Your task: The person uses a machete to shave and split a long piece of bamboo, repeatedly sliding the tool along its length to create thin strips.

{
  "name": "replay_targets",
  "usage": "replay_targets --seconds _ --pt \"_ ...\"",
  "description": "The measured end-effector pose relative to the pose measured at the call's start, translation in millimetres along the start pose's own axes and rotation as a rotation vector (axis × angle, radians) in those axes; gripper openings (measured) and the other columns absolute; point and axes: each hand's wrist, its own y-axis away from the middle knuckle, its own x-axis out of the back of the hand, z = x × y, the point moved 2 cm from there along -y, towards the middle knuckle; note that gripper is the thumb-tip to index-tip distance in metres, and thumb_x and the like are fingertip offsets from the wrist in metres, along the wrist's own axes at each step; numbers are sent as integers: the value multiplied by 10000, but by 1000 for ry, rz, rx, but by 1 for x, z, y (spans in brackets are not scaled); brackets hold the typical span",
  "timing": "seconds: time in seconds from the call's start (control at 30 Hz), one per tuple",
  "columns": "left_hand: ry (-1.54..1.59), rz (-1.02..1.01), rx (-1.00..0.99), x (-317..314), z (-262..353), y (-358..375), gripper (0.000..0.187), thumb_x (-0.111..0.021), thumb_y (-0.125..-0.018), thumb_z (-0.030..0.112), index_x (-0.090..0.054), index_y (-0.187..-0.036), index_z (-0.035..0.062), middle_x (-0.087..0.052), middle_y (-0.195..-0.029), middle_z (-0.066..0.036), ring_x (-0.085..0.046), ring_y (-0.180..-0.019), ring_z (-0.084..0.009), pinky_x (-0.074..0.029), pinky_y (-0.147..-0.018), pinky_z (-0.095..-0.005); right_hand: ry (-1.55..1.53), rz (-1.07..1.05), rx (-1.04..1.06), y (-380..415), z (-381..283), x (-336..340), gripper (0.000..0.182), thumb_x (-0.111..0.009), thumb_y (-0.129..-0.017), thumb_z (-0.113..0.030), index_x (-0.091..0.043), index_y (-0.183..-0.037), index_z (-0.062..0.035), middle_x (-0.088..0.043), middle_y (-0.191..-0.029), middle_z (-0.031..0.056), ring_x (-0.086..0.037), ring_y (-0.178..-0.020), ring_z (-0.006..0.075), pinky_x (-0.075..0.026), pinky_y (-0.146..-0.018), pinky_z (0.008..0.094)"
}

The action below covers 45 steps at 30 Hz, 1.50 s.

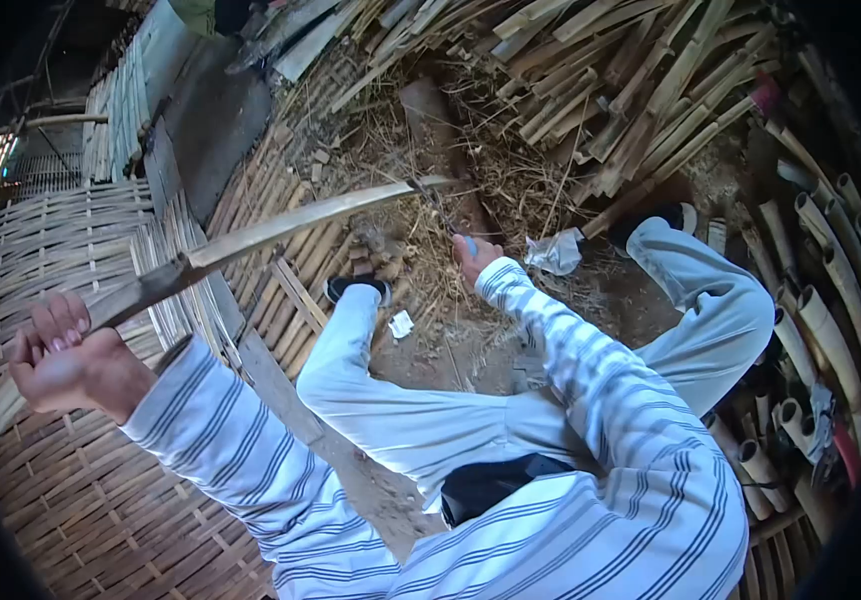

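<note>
A long split bamboo strip (290,222) runs slantwise from the lower left to the middle of the head view. My left hand (75,355) is closed around its near part, fingers wrapped over the top. The strip's far end lies over a wooden log (437,125) on the ground. My right hand (475,262) grips a knife (440,212) by its blue handle, and the thin dark blade reaches up to the strip near that far end. Fine shavings and straw (390,150) litter the ground around the blade.
Split bamboo pieces (640,90) are heaped at the upper right. Cut bamboo tubes (825,330) and a red-handled tool (843,450) lie at the right. Woven bamboo panels (150,500) fill the left. A crumpled plastic wrapper (554,252) lies beside my right hand.
</note>
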Motion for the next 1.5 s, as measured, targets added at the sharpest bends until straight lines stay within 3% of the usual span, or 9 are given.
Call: replay_targets --seconds 0.13,0.33,0.63,0.8,1.0,1.1,1.2,1.3,1.5 --pt "-8 -32 25 -4 -9 -6 239 -330 -712 106 -196 -527 175 -180 -463 -7 -178 -400 -114 -187 -402 -266 -226 56 258 43 -80 46 409 -476 -899 -425 -612 -916 -40 -599 -676 241 -607 -660 424 -484 -574 469" --pt "-70 -26 13 0 -1 4 242 -334 -702 111 -193 -516 176 -176 -466 -2 -179 -399 -119 -189 -404 -265 33 133 217 9 -2 -7 420 -448 -901 -452 -633 -952 -78 -609 -688 224 -606 -642 425 -489 -571 464" --pt "-42 -108 -25 -6 -5 -3 227 -324 -685 102 -180 -524 172 -177 -467 -12 -166 -405 -123 -191 -411 -274 -41 -34 254 51 -114 53 490 -423 -903 -505 -622 -1011 -71 -618 -677 209 -616 -628 410 -504 -567 439" --pt "37 -86 -9 8 2 6 254 -344 -661 130 -165 -487 176 -188 -457 -19 -186 -423 -126 -184 -410 -279 83 -253 -89 6 -49 40 575 -256 -929 -502 -604 -1089 -74 -626 -1002 208 -561 -1004 405 -420 -906 478" --pt "-54 -137 -26 2 -1 5 215 -327 -637 121 -170 -498 169 -190 -472 -17 -187 -430 -131 -204 -426 -277 -55 -144 283 62 -134 61 497 -364 -929 -482 -597 -1083 -71 -620 -759 248 -599 -754 446 -500 -661 488" --pt "0 -126 -14 5 2 10 230 -357 -632 127 -180 -490 165 -189 -466 -13 -186 -423 -129 -195 -424 -274 -168 -54 286 25 -60 23 523 -359 -916 -515 -616 -1057 -83 -625 -819 242 -589 -855 434 -467 -768 486" --pt "57 -118 3 6 8 15 237 -360 -643 106 -201 -477 165 -184 -458 -6 -176 -414 -127 -177 -419 -276 -15 -168 -221 3 -23 20 565 -331 -904 -539 -651 -984 -81 -623 -963 226 -570 -955 412 -427 -882 458" --pt "-49 -41 -37 -11 10 25 248 -347 -646 88 -190 -474 174 -186 -456 -5 -176 -415 -125 -171 -422 -270 -138 -74 316 44 -92 50 501 -373 -918 -491 -607 -1021 -61 -623 -826 239 -599 -849 422 -493 -735 450" --pt "12 -113 9 -3 6 13 255 -350 -669 104 -185 -488 175 -196 -459 -6 -186 -414 -116 -179 -416 -261 -26 -146 321 4 -12 -9 491 -421 -884 -520 -599 -998 -77 -626 -878 241 -594 -870 441 -482 -767 474"
